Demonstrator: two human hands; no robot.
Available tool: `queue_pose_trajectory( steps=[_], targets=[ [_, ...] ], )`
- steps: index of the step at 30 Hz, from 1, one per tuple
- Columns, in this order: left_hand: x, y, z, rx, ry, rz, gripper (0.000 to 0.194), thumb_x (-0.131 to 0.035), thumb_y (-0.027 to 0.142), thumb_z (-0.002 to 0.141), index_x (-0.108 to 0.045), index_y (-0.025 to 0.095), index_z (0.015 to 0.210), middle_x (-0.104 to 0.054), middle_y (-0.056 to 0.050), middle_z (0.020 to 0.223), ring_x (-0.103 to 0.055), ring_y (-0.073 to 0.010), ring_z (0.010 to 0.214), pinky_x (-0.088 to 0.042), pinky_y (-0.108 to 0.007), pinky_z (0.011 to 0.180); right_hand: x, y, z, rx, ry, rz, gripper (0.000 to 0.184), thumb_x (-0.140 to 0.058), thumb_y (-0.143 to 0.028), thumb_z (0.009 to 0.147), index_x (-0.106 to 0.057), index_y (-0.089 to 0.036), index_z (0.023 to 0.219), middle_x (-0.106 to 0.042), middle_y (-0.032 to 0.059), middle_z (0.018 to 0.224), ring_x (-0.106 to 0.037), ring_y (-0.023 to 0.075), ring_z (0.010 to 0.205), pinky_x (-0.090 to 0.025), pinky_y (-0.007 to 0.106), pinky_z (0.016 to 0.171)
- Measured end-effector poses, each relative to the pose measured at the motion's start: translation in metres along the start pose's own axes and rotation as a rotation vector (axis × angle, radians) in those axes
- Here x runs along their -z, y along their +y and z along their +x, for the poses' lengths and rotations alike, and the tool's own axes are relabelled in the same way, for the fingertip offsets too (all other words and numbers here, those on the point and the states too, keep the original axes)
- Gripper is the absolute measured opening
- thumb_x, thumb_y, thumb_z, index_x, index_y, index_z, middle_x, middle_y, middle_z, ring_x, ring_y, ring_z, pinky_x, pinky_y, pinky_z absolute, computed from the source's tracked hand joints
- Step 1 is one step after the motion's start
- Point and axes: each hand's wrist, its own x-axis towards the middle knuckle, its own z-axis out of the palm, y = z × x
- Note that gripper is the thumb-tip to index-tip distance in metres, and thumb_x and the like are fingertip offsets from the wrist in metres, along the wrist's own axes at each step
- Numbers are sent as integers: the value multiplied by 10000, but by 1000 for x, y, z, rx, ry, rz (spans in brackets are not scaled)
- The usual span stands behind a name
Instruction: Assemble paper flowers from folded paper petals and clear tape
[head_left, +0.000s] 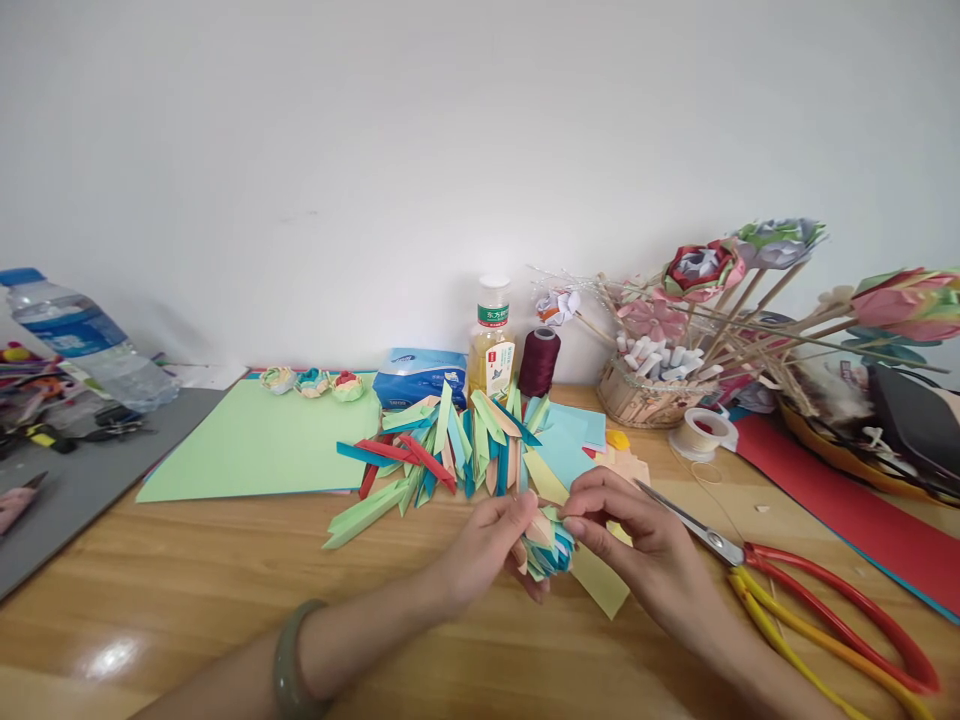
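Observation:
Between my hands, above the wooden table, is a folded paper flower [546, 552] in green, peach and blue. My left hand [495, 540] wraps around its left side, thumb on top, with the other fingers partly hidden behind it. Thumb and forefinger of my right hand [626, 525] pinch the flower's upper right edge at a green petal. Just beyond my hands lies a pile of folded paper strips [442, 440] in green, blue, red and peach. Close to my right hand, scissors [739, 555] with red and yellow handles rest on the table.
Green paper sheets [262, 440] with three small paper flowers [313, 382] lie at left. Behind the strips stand a tissue pack [420, 378], a drink bottle [493, 345] and a maroon thread spool [539, 362]. A basket [645, 398], white spool [702, 434] and red paper [840, 510] are at right.

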Motion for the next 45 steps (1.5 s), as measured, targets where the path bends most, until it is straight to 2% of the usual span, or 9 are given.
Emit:
queue_pose_trajectory(
  steps=[4, 9, 14, 19, 25, 31, 37, 41, 45],
  targets=[
    [1, -2, 1, 13, 2, 36, 630, -599, 697, 580, -571, 105, 790, -529, 24, 490, -514, -104, 383, -432, -223, 363, 2, -4, 1, -120, -94, 116, 259, -545, -385, 839, -581, -195, 665, -508, 0, 733, -493, 148, 687, -402, 259, 637],
    [-1, 6, 0, 81, -97, 43, 598, -534, 705, 638, -566, 114, 725, -593, -16, 539, -465, -75, 334, -345, -186, 307, 1, -8, 4, -339, -196, 328, 293, -583, -434, 787, -525, -186, 642, -448, -45, 598, -455, 113, 560, -359, 231, 548],
    [-1, 12, 0, 185, -147, -4, 616, -384, 670, 771, -598, 94, 722, -591, -35, 538, -438, -66, 318, -287, -178, 293, -3, -3, 6, -400, -174, 313, 313, -505, -479, 826, -530, -182, 730, -460, -52, 575, -411, 95, 495, -297, 219, 471],
    [3, 7, 4, 245, -208, -19, 740, -223, 694, 801, -620, 73, 731, -578, -44, 522, -430, -70, 300, -291, -181, 289, -2, 1, 3, -256, -40, 190, 266, -501, -448, 843, -565, -190, 851, -495, -30, 640, -451, 124, 576, -369, 240, 540],
    [2, 5, 4, 245, -155, 53, 779, -162, 805, 697, -548, 134, 784, -590, -38, 505, -501, -120, 356, -329, -188, 300, -3, -5, -2, -33, -148, 71, 154, -592, -361, 821, -638, -234, 893, -580, 27, 904, -553, 173, 836, -430, 291, 738],
    [1, 3, 3, 250, -136, 174, 892, -94, 843, 642, -569, 131, 893, -565, -9, 492, -478, -111, 363, -359, -209, 360, -5, -8, -3, -50, -198, 40, 107, -635, -323, 801, -664, -220, 796, -598, 23, 878, -576, 161, 824, -430, 296, 782],
    [1, 3, 2, 239, -117, 233, 897, -96, 856, 622, -579, 132, 837, -487, 26, 428, -439, -106, 330, -373, -227, 355, -5, -5, -2, -24, -223, 32, 122, -650, -318, 790, -651, -200, 761, -616, 19, 805, -588, 147, 746, -465, 270, 700],
    [2, 5, 1, 244, -150, 227, 867, -96, 870, 603, -554, 144, 728, -488, 16, 422, -447, -105, 325, -385, -238, 364, -6, 0, -3, 203, -162, -107, 56, -610, -233, 829, -647, -198, 803, -628, 43, 824, -598, 160, 783, -483, 278, 702],
    [4, 2, 3, 231, -181, 196, 843, -112, 864, 617, -545, 143, 687, -505, -1, 439, -452, -108, 325, -394, -244, 362, -7, 5, -4, 480, -96, -325, 112, -531, -161, 870, -633, -197, 899, -643, 62, 823, -590, 168, 759, -494, 285, 647]
  ],
)
